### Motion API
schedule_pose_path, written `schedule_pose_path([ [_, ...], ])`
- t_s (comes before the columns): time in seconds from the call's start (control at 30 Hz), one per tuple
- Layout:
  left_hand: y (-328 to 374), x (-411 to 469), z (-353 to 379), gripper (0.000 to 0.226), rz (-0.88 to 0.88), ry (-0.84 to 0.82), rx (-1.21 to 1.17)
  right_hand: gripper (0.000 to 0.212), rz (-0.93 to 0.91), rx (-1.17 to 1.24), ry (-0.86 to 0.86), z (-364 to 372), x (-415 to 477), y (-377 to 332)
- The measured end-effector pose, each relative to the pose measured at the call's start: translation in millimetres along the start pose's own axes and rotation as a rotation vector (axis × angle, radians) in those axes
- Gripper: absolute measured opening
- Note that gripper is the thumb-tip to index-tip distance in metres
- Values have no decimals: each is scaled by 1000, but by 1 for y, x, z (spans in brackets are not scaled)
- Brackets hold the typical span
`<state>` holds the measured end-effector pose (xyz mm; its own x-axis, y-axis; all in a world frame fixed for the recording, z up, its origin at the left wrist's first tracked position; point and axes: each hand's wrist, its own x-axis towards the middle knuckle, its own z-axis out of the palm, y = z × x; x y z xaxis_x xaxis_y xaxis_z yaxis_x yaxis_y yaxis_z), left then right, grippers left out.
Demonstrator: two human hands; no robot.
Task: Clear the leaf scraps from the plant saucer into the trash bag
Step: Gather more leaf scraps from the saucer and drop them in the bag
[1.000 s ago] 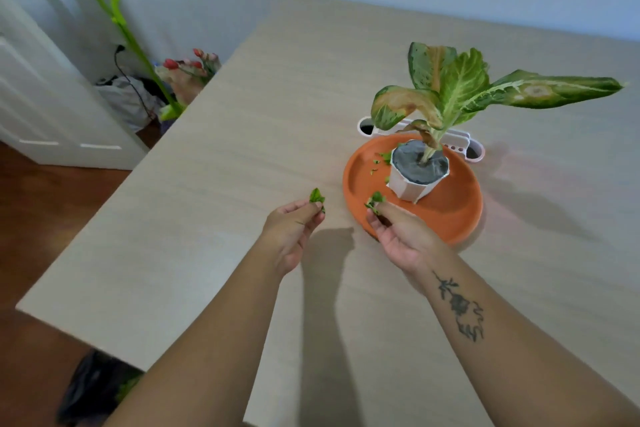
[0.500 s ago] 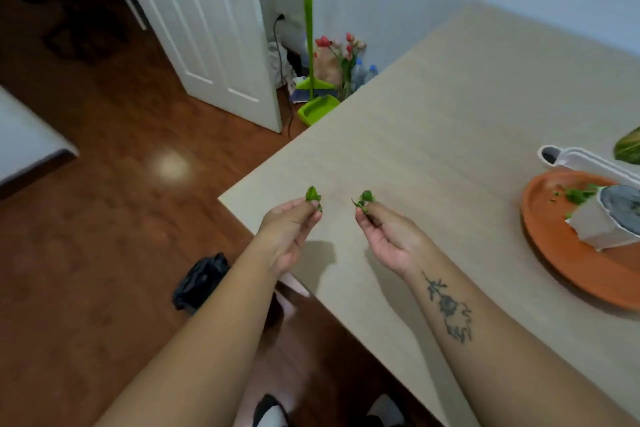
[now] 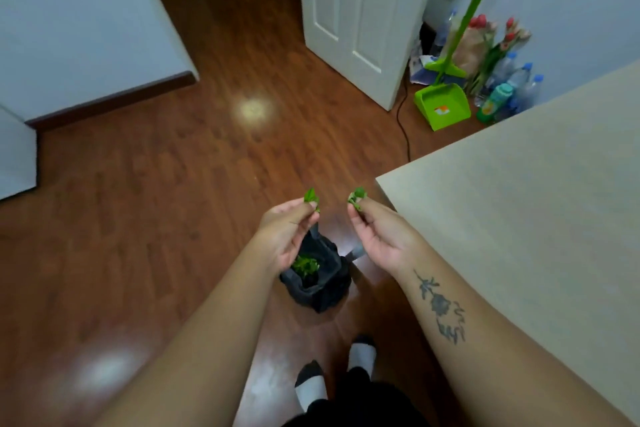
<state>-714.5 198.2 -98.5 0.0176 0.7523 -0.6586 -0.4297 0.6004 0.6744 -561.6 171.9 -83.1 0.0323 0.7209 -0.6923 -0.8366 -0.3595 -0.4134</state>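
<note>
My left hand (image 3: 289, 230) pinches a small green leaf scrap (image 3: 310, 196) between its fingertips. My right hand (image 3: 379, 236) pinches a second clump of green leaf scraps (image 3: 356, 198). Both hands hover over the wooden floor, just left of the table corner. Below and between them stands the black trash bag (image 3: 325, 288), open at the top, with green leaf scraps (image 3: 304, 265) inside. My left hand covers part of the bag's rim. The plant saucer is out of view.
The beige table (image 3: 526, 204) fills the right side, its corner close to my right hand. A green dustpan (image 3: 443, 104) and broom, several bottles (image 3: 509, 90) and flowers stand by the white door (image 3: 356, 10). My socked feet (image 3: 336, 374) stand behind the bag.
My view has swung left off the table to the floor. Both hands, still pinching their scraps, have moved off the table edge to above the trash bag.
</note>
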Motion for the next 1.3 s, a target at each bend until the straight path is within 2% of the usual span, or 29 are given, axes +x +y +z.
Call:
schedule_pose_path([
  [0.27, -42, 80, -65, 9, -25, 162, -35, 6, 136, -197, 76, -14, 106, 51],
  [0.43, -99, 142, -101, 7, -84, 274, 59, 6, 202, -300, 103, -58, 189, 92],
  [0.67, -177, 222, -137, 5, -151, 314, 227, 8, 228, -535, 162, -126, 280, 160],
  [0.77, -195, 243, -149, 4, -160, 311, 319, 16, 263, -719, 169, -146, 303, 181],
  [0.83, -203, 254, -159, 14, -146, 300, 387, 18, 253, -917, 170, -156, 312, 187],
  [0.9, -206, 262, -167, 16, -123, 289, 478, 16, 190, -1116, 169, -161, 317, 186],
  [0.97, -203, 267, -172, 8, -93, 283, 551, 11, 109, -1235, 148, -159, 319, 182],
  [1.03, -196, 268, -172, 12, -68, 284, 607, 6, 61, -1290, 118, -152, 316, 176],
  [1.13, -178, 257, -164, 16, -12, 281, 692, 17, 5, -1358, 107, -137, 305, 167],
  [1.3, -125, 210, -140, 18, 82, 221, 854, 21, -74, -1460, 47, -89, 254, 136],
])
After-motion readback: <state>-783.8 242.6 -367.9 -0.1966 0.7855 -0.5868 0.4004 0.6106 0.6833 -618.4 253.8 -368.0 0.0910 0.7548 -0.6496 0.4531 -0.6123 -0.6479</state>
